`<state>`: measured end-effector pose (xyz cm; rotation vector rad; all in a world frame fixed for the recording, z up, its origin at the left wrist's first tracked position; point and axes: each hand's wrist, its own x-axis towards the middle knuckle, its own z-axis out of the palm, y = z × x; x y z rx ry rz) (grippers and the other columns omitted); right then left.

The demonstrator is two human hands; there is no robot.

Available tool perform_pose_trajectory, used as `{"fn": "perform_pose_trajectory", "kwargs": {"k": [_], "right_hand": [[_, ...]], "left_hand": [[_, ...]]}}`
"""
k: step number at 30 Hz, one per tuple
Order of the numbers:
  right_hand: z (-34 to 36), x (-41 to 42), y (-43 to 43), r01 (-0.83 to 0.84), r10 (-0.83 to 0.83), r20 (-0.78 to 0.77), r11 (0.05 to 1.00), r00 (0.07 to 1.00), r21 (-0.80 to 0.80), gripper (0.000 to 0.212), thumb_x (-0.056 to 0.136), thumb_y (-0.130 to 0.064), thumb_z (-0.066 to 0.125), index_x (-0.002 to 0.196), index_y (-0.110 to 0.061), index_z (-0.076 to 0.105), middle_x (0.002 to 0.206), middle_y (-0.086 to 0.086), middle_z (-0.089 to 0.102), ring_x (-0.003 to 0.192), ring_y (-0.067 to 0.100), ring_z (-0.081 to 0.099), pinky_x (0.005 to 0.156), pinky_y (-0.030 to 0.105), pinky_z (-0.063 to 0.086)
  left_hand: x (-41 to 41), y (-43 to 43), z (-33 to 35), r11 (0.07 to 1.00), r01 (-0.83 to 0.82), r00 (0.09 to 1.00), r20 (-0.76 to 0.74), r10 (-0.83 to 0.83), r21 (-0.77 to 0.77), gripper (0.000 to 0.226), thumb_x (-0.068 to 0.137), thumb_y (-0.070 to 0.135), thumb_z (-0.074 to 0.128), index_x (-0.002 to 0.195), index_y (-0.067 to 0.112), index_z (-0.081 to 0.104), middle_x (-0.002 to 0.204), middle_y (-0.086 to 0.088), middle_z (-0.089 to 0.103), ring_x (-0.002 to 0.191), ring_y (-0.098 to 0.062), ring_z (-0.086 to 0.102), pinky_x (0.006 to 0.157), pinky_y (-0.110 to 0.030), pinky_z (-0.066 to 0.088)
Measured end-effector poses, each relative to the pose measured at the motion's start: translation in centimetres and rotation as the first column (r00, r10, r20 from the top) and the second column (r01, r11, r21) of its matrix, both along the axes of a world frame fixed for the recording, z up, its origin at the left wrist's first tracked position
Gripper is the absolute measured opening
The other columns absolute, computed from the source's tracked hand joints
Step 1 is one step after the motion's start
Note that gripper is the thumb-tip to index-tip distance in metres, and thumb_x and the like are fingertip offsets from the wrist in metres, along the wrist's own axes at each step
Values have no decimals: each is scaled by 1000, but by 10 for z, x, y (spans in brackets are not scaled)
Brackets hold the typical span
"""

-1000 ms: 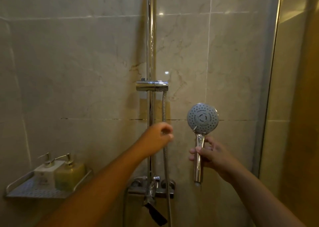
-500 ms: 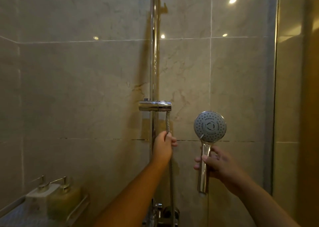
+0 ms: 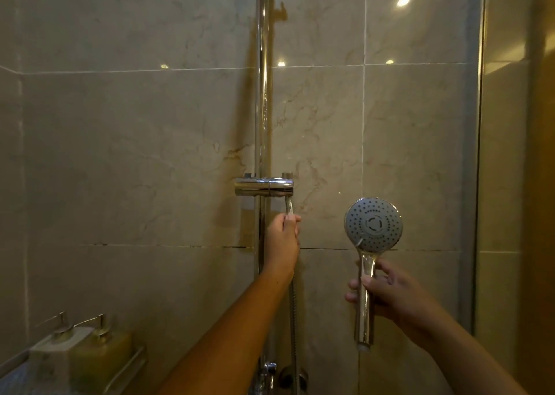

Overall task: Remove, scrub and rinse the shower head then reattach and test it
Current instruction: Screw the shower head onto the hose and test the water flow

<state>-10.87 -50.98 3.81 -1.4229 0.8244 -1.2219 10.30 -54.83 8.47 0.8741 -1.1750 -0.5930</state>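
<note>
Right grip (image 3: pixel 396 297): closed round the chrome handle of the shower head (image 3: pixel 373 225), thumb across the front, fingers wrapped behind. The head is upright with its spray face toward the camera. The disc sits directly above the grip. The handle's white-tipped lower end hangs free just below the grip.

Left grip (image 3: pixel 282 240): narrow pinch on the top end of the metal hose (image 3: pixel 289 208), fingertips pointing up. A short piece of hose shows above the grip and meets the underside of the bracket (image 3: pixel 264 187) at its right end. Cannot tell whether it is seated in the bracket or only touching it. Below the grip, the hose drops along the right side of the forearm toward the mixer valve (image 3: pixel 270 367) at the frame's bottom edge.

The shower head is to the right of the left grip, at about the same height and apart from it.

The slide rail (image 3: pixel 263 94) is vertical, just left of the left grip, and runs up through the bracket.

A wall shelf (image 3: pixel 126 370) sits well below and left of the left grip. It carries a white pump bottle (image 3: pixel 55 355) and a yellowish pump bottle (image 3: pixel 100 354) side by side, both blurred.

The glass panel edge (image 3: pixel 477 154) stands right of the right grip.
</note>
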Motion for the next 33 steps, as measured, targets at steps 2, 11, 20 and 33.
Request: {"fn": "perform_pose_trajectory", "kwargs": {"k": [2,11,20,33], "right_hand": [[-1,-1,-2,2,-2,3,1000,1000,6,32,95,-2,57,125,-11,53,100,25,73,90,40,74,72,42,61],[7,-7,6,14,-14,25,1000,1000,-5,35,95,-1,57,129,-9,51,98,22,74,90,39,74,73,44,61],[36,-20,28,62,-62,10,993,998,-96,34,96,-5,57,129,-11,52,107,23,72,92,35,74,67,36,62],[81,8,46,68,-60,42,971,997,-228,39,98,-9,55,136,-11,46,107,16,72,94,34,74,79,42,60]], "left_hand": [[1,-1,18,1000,20,999,-29,-20,-6,27,103,29,39,91,17,60,63,6,44,52,-6,38,45,-21,32],[-20,10,35,972,233,969,73,-234,18,27,101,25,46,111,4,58,74,1,54,58,-9,50,58,-26,47],[-53,40,0,947,320,938,129,-321,31,27,102,26,44,109,7,61,71,3,53,56,-8,47,55,-25,42],[-55,108,-83,865,447,876,87,-475,228,30,102,33,41,104,10,60,66,7,49,50,-6,39,49,-24,31]]}}
